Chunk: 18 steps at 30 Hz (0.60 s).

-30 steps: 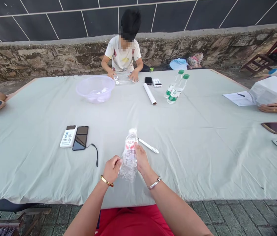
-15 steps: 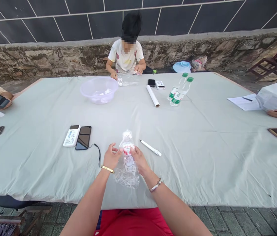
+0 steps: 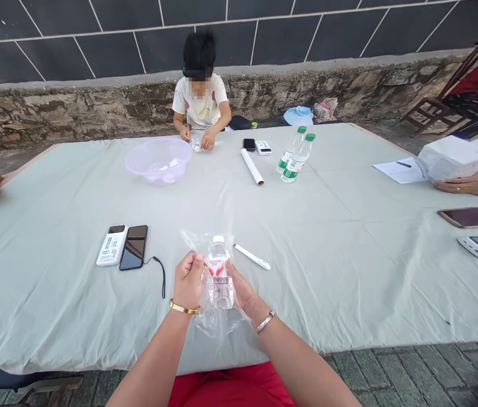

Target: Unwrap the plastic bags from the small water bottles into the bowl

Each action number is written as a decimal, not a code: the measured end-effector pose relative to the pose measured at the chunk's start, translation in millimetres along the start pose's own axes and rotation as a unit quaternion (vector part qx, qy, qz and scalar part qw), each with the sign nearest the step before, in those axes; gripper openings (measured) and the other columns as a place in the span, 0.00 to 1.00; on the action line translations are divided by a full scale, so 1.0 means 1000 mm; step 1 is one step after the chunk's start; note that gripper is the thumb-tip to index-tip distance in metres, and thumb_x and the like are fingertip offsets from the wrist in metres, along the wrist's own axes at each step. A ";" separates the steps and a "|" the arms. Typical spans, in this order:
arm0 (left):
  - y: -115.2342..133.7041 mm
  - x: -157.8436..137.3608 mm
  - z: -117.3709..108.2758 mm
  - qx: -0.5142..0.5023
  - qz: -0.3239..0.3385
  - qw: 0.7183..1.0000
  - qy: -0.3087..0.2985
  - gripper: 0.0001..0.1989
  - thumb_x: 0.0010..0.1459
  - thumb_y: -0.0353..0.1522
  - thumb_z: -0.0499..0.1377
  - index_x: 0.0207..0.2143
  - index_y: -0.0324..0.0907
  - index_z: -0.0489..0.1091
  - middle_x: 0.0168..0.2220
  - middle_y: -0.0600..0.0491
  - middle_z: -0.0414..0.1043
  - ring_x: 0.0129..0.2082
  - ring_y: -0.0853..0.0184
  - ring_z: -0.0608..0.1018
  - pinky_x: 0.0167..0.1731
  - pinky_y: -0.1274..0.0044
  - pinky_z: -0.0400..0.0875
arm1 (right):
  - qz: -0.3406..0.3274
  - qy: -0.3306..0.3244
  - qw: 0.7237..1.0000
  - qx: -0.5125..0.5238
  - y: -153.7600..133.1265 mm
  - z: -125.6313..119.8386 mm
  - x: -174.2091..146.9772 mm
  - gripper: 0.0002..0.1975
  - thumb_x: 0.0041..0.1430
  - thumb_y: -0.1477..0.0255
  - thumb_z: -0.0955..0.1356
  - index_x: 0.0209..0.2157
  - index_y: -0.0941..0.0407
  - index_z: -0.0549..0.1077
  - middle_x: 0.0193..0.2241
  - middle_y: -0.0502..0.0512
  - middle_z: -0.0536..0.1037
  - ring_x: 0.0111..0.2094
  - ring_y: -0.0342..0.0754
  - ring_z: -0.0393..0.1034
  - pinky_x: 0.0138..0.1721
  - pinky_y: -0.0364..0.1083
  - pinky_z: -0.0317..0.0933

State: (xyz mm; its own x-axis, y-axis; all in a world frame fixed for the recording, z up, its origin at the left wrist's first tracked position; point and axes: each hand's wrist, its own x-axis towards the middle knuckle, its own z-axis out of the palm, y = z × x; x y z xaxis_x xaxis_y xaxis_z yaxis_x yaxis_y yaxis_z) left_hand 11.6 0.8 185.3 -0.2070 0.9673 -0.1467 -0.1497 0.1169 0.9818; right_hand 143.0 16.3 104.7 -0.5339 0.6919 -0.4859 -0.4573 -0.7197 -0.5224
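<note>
A small clear water bottle (image 3: 220,287) with a red and white label and white cap lies on the table in front of me, with a clear plastic bag (image 3: 217,325) spread about it. My left hand (image 3: 190,278) pinches the bag's film at the bottle's left side. Along the bottle's right side, my right hand (image 3: 242,285) grips it, the fingers partly hidden behind. Whether the bottle lies inside the bag or on top of it I cannot tell. Just right of the cap is a white pen (image 3: 251,256).
To the left lie a white power bank (image 3: 112,245) and a black phone (image 3: 133,247) with a strap. Farther off are a purple basin (image 3: 158,161), a white roll (image 3: 252,167) and two green-capped bottles (image 3: 296,161). Across the table a person (image 3: 200,104) handles a bottle; others sit at both sides.
The bag film, earlier wrapped over the bottle and its cap, is now pulled to the left and the cap shows bare. My left fingers have closed on the film. The view has shifted right.
</note>
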 end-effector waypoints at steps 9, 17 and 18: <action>0.050 -0.010 -0.017 -0.099 -0.019 0.994 0.048 0.21 0.48 0.49 0.62 0.22 0.43 0.61 0.12 0.65 0.47 0.10 0.79 0.51 0.09 0.85 0.47 | -0.018 -0.011 0.998 0.053 -0.001 -0.010 -0.009 0.28 0.36 0.49 0.75 0.35 0.55 0.74 0.32 0.55 0.77 0.36 0.52 0.74 0.41 0.56 0.68; 0.035 0.020 -0.079 0.032 -0.011 0.967 0.254 0.17 0.45 0.43 0.64 0.22 0.41 0.64 0.12 0.65 0.49 0.10 0.79 0.53 0.08 0.85 0.47 | -0.026 -0.063 0.997 0.022 -0.011 -0.020 -0.018 0.25 0.42 0.57 0.74 0.41 0.55 0.71 0.48 0.61 0.74 0.48 0.59 0.70 0.43 0.58 0.67; 0.037 0.019 -0.082 0.026 -0.018 0.966 0.255 0.16 0.45 0.42 0.64 0.22 0.41 0.64 0.12 0.66 0.49 0.10 0.79 0.53 0.08 0.85 0.46 | -0.021 -0.068 0.997 0.033 -0.011 -0.021 -0.018 0.26 0.41 0.57 0.75 0.41 0.55 0.71 0.49 0.61 0.73 0.49 0.59 0.70 0.43 0.60 0.66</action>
State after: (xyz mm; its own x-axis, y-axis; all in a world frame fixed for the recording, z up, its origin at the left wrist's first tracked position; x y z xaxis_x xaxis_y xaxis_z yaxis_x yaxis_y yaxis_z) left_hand -76.8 5.4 208.9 -0.6545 0.7269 -0.2080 -0.1189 0.1727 0.9778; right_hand 172.8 13.1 104.4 -0.6027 0.7109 -0.3625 -0.5248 -0.6954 -0.4910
